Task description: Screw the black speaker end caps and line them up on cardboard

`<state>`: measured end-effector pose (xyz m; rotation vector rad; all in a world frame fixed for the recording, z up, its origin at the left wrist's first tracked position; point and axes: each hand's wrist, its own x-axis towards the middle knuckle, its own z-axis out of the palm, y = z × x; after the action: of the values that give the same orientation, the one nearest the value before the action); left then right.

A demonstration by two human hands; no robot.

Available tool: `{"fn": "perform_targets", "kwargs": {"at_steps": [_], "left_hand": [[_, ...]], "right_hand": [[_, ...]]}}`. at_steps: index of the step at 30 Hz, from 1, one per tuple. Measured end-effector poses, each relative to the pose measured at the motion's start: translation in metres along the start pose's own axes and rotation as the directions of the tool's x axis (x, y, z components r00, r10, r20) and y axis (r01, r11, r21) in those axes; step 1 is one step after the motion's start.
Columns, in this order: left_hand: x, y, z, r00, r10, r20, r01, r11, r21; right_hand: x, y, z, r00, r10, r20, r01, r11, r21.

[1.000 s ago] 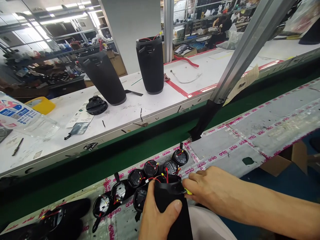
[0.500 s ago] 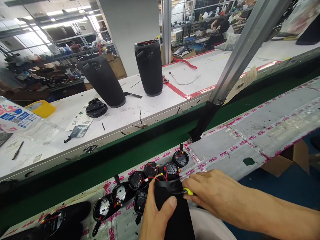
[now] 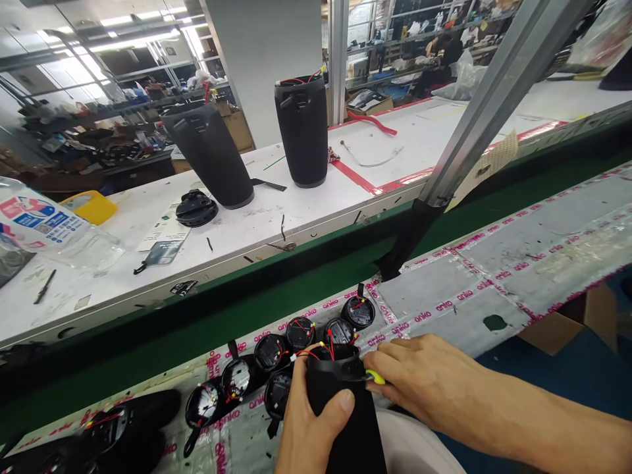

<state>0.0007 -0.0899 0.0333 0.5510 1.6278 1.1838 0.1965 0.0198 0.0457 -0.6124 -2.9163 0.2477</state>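
Observation:
My left hand (image 3: pixel 318 421) is wrapped around a black cylindrical speaker body (image 3: pixel 353 428), thumb across its front. Red wires with small connectors stick out of its open top. In my right hand (image 3: pixel 419 368) is a small tool with a yellow handle (image 3: pixel 376 377). Its thin dark tip touches the speaker just below the rim; the rest of the tool is hidden by my fingers, so its exact kind cannot be told. Beside my left hand stand several round black speaker units (image 3: pixel 269 352) with red wires in their open ends.
Two black speaker bodies (image 3: pixel 302 131) stand on the white bench (image 3: pixel 247 230) across a green belt (image 3: pixel 148 309), one leaning. A black round part (image 3: pixel 196 208), a plastic bottle (image 3: pixel 54 227) and a yellow tape roll (image 3: pixel 91 206) lie there. A metal post (image 3: pixel 484 118) rises at right.
The view has shifted slightly, so the bench things sit a little further right. Both hands keep their grip, the tool tip still at the speaker's rim.

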Motion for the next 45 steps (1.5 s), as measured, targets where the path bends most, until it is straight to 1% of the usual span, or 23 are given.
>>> {"fn": "perform_targets", "kwargs": {"at_steps": [2,5,6,8,10,13,17,20,22,23,25,27,30,32,34,36,37,39,40,43,45], "left_hand": [[0.001,0.001,0.000,1.000,0.000,0.021,0.000,1.000,0.014],[0.002,0.001,0.000,0.997,-0.004,0.080,0.000,0.999,0.051],[0.002,0.001,-0.001,0.997,-0.005,0.081,0.000,0.998,0.062],[0.003,-0.002,-0.001,0.999,-0.013,0.046,0.009,0.996,0.092],[0.003,-0.005,-0.001,1.000,-0.027,-0.014,0.029,0.991,0.133],[0.001,-0.007,0.001,0.997,-0.018,-0.073,0.031,0.981,0.193],[-0.003,-0.006,0.006,0.995,0.023,-0.102,0.001,0.974,0.225],[-0.002,-0.008,0.006,0.992,0.029,-0.123,0.001,0.971,0.240],[0.001,-0.011,0.003,0.993,0.018,-0.116,0.006,0.978,0.207],[0.004,-0.012,0.000,0.996,0.020,-0.088,-0.005,0.986,0.167],[0.010,-0.015,-0.005,1.000,0.029,-0.002,-0.029,0.998,0.051],[0.016,-0.017,-0.010,0.995,0.033,0.092,-0.027,0.997,-0.068],[0.024,-0.022,-0.011,0.980,-0.001,0.201,0.044,0.977,-0.211],[0.030,-0.026,-0.008,0.970,-0.043,0.239,0.113,0.952,-0.285],[0.036,-0.031,-0.006,0.967,-0.089,0.240,0.165,0.933,-0.319],[0.039,-0.035,-0.004,0.967,-0.112,0.228,0.183,0.929,-0.321],[0.039,-0.036,-0.004,0.968,-0.116,0.222,0.184,0.930,-0.318],[0.035,-0.037,-0.004,0.970,-0.126,0.206,0.188,0.929,-0.318],[0.032,-0.036,-0.004,0.974,-0.123,0.190,0.180,0.930,-0.321],[0.021,-0.035,-0.003,0.991,-0.060,0.116,0.097,0.932,-0.350],[0.016,-0.034,-0.002,0.997,-0.038,0.061,0.058,0.924,-0.377]], "right_hand": [[-0.001,0.001,0.000,1.000,-0.003,0.003,0.003,1.000,-0.003],[-0.001,0.001,0.000,1.000,-0.012,-0.005,0.012,1.000,-0.011],[-0.001,0.001,0.001,1.000,-0.014,-0.012,0.014,1.000,-0.017],[-0.001,0.001,0.002,1.000,-0.017,-0.025,0.016,0.999,-0.039],[0.000,0.000,0.003,0.999,-0.021,-0.033,0.019,0.998,-0.063],[-0.001,-0.002,0.003,0.999,-0.029,-0.013,0.028,0.995,-0.093],[-0.001,-0.004,-0.001,0.997,-0.065,0.034,0.068,0.990,-0.121],[0.001,-0.002,-0.002,0.998,-0.047,0.038,0.050,0.995,-0.086],[0.003,0.001,-0.001,0.999,-0.032,0.041,0.033,0.999,-0.033],[0.005,0.003,0.000,0.999,-0.029,0.040,0.029,1.000,-0.006],[0.006,0.005,0.004,0.999,-0.030,0.028,0.029,0.999,0.037],[0.006,0.007,0.009,0.999,-0.045,0.006,0.044,0.997,0.058],[0.004,0.010,0.014,0.995,-0.080,-0.053,0.084,0.994,0.070],[0.004,0.012,0.012,0.990,-0.094,-0.108,0.109,0.984,0.141],[0.005,0.015,0.006,0.984,-0.046,-0.173,0.092,0.958,0.271],[0.006,0.017,0.000,0.978,0.069,-0.197,0.011,0.927,0.376],[0.006,0.016,-0.002,0.975,0.126,-0.185,-0.043,0.916,0.398],[0.005,0.011,-0.006,0.972,0.201,-0.119,-0.143,0.914,0.379],[0.004,0.007,-0.007,0.974,0.215,-0.070,-0.177,0.917,0.357],[0.001,-0.010,-0.008,0.975,0.215,0.060,-0.224,0.931,0.289],[0.000,-0.019,-0.007,0.975,0.203,0.089,-0.220,0.940,0.262]]}}
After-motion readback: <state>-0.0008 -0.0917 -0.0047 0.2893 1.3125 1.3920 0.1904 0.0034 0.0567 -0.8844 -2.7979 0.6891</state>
